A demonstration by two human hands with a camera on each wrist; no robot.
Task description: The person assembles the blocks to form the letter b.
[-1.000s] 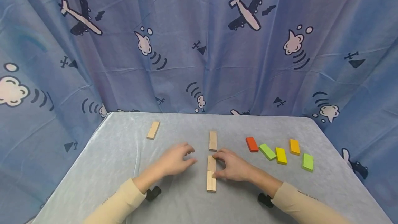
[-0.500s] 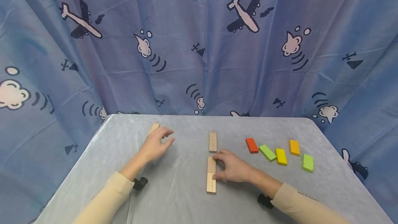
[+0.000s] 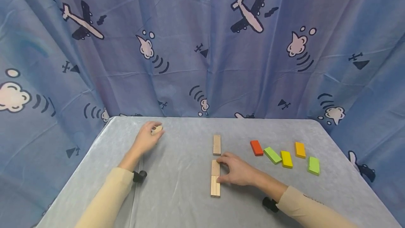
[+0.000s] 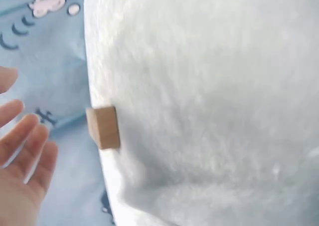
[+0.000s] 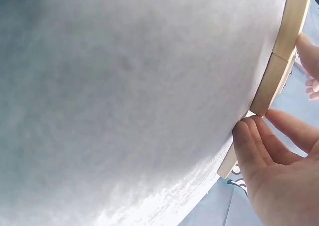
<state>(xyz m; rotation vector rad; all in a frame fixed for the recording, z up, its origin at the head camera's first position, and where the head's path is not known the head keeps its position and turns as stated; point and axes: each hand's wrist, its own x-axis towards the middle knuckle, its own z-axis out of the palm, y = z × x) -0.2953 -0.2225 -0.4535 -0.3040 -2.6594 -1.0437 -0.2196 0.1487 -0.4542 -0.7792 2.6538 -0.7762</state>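
Observation:
At the far left of the table, my left hand (image 3: 147, 138) has thumb and fingers on either side of a plain wooden block (image 3: 157, 129). In the left wrist view its fingers are spread, apart from the block (image 4: 104, 128). Near the middle, two plain wooden blocks lie end to end in a line, the far one (image 3: 215, 168) and the near one (image 3: 215, 187). My right hand (image 3: 238, 170) rests at their right side. Its thumb touches the near block, and a fingertip is at the far block's end (image 5: 269, 86). A third wooden block (image 3: 216, 145) lies just beyond, across a small gap.
To the right lie a red block (image 3: 256, 148), a green block (image 3: 272, 155), a yellow block (image 3: 286, 159), an orange-yellow block (image 3: 300, 150) and another green block (image 3: 313, 165). A blue patterned curtain (image 3: 177, 90) hangs behind the grey-covered table (image 3: 180, 200).
My left hand has moved away from the middle, leftward and farther back, to around the far-left wooden block. The right hand has stayed at the two middle blocks.

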